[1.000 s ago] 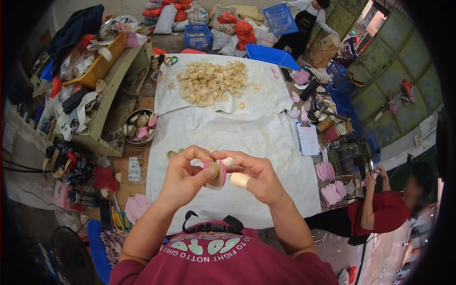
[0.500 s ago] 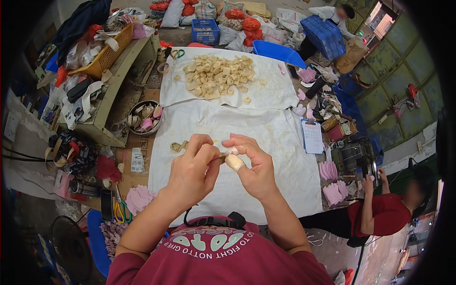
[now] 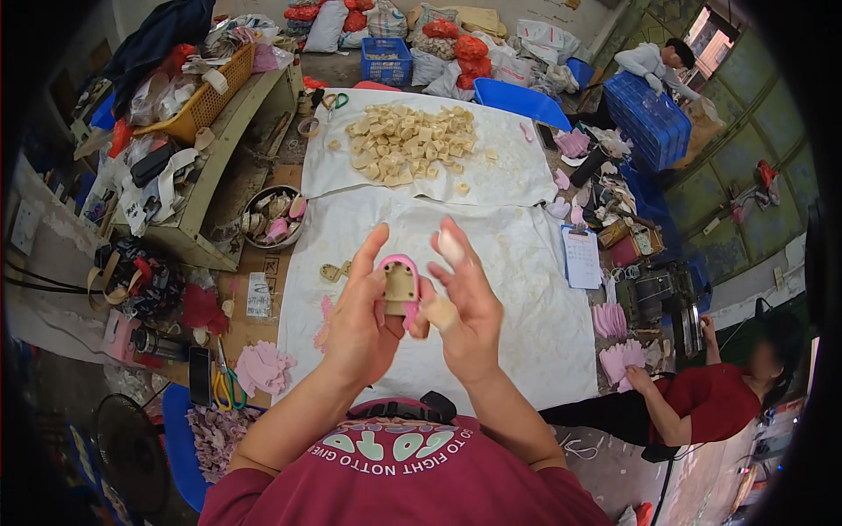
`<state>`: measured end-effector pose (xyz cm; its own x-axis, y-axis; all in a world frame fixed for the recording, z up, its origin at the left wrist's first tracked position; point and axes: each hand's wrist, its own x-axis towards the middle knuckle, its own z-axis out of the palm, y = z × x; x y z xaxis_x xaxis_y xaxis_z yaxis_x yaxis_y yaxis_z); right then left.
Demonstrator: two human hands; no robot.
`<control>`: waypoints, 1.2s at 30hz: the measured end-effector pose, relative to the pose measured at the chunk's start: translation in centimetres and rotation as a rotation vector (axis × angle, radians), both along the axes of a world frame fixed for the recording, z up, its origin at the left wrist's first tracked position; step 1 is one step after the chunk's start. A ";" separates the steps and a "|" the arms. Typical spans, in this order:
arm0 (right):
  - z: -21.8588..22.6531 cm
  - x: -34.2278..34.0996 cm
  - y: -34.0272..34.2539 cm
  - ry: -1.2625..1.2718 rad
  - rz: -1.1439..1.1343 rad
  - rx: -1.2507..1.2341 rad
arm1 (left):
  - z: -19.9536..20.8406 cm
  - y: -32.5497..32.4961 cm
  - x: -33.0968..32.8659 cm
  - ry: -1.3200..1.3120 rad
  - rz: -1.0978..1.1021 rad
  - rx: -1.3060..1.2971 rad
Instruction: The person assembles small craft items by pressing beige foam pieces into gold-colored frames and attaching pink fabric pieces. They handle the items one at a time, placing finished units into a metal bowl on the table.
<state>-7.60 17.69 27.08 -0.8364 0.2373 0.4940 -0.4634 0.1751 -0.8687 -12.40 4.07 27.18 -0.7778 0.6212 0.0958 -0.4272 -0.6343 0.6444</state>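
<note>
My left hand holds up a small beige arch-shaped piece with dark holes in its face. A pink strip runs round its curved edge, with its end hanging on the right side. My right hand is beside it, fingers stretched apart and slightly blurred, the thumb close to the piece; whether it touches cannot be told. Pale tape wraps the right thumb and a fingertip. Beyond my left hand, flat beige pieces with holes lie on the white cloth. Pink scraps lie next to my left wrist.
Many beige blocks are heaped at the table's far end. On the left are a bowl, scissors and pink pieces. A clipboard lies right. A person in red handles pink pieces; another holds a blue crate.
My hands were pinched together; now the right has opened away, and the pink-edged beige piece shows in my left. The person in red lowered a hand to pink pieces. The far person moved right.
</note>
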 end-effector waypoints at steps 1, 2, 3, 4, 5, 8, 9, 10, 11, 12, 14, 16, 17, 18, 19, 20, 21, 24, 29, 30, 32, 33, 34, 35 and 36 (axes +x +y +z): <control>0.2 0.1 -0.3 -0.076 0.111 -0.113 | 0.2 0.0 0.4 0.036 0.009 0.050; 0.6 0.4 -0.6 -0.151 0.222 -0.226 | 0.6 0.0 0.8 0.072 0.018 0.100; 0.7 0.2 -0.9 -0.118 0.253 -0.226 | 1.5 0.6 1.0 0.016 0.103 0.026; 0.7 0.2 -1.1 -0.085 0.283 -0.227 | 2.6 1.2 1.2 -0.041 0.185 -0.051; 0.6 0.1 -1.0 -0.125 0.315 -0.281 | 3.1 1.5 1.3 -0.098 0.267 -0.129; 0.4 -0.6 -0.5 -0.121 0.355 -0.329 | 3.2 0.9 1.1 0.122 0.219 -0.270; 0.1 -1.0 -0.3 -0.050 0.327 -0.269 | 2.6 0.9 1.1 0.196 0.242 -0.290; -0.2 -1.3 -0.4 0.021 0.299 -0.209 | 1.7 1.0 1.1 0.271 0.265 -0.309; -0.1 -1.3 -0.6 0.023 0.224 -0.156 | 1.2 1.0 1.1 0.346 0.288 -0.328; 0.0 -1.2 -0.9 0.024 0.144 -0.102 | 1.3 1.0 0.8 0.311 0.247 -0.300; -0.5 -1.4 -1.2 0.031 -0.010 0.029 | 1.5 1.6 0.7 0.175 0.221 -0.277; 1.2 -1.4 -1.2 -0.292 0.089 -0.281 | 1.8 1.6 0.7 0.083 0.191 -0.242; 1.1 -1.6 -0.7 -0.314 0.163 -0.266 | 1.9 1.4 0.7 0.055 0.171 -0.215; 1.0 -1.7 -0.1 -0.339 0.234 -0.248 | 1.9 1.3 0.6 0.026 0.152 -0.186; 0.9 -1.8 0.4 -0.364 0.304 -0.228 | 1.5 1.2 0.2 0.072 0.160 -0.230; 0.7 -1.9 0.4 -0.241 0.277 0.017 | 0.6 1.0 -0.5 0.117 0.169 -0.274; 0.2 -1.9 0.6 -0.121 0.245 0.259 | 0.1 0.6 -1.1 0.157 0.173 -0.319; -0.6 -1.5 1.3 -0.262 0.284 0.054 | 0.3 -0.6 -1.6 0.093 -0.120 -0.190; -0.4 -1.0 2.5 -0.302 0.639 -0.236 | -0.7 -1.5 -0.3 0.058 -0.112 -0.170; -0.2 -0.7 2.1 -0.372 0.573 -0.302 | -0.9 -1.4 -0.2 0.042 -0.104 -0.127; -0.3 -0.5 1.0 -0.415 0.480 -0.399 | -1.1 -1.1 -0.1 0.011 -0.086 -0.040; -0.6 -0.5 0.6 -0.385 0.450 -0.431 | -0.8 -1.0 0.0 0.100 -0.063 -0.078; -1.9 -1.0 0.7 -0.258 0.462 -0.429 | -0.2 -1.1 0.0 0.188 -0.040 -0.116; -2.2 -1.0 0.9 -0.240 0.436 -0.477 | 0.2 -1.1 -0.1 0.277 -0.017 -0.154; -2.1 -1.0 0.8 -0.224 0.414 -0.523 | 0.2 -1.2 -0.6 0.585 0.103 -0.325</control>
<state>-8.61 18.53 25.03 -0.9776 0.0372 0.2072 -0.2019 -0.4434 -0.8733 -13.04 2.88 27.33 -0.7116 0.6147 0.3401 0.1022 -0.3884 0.9158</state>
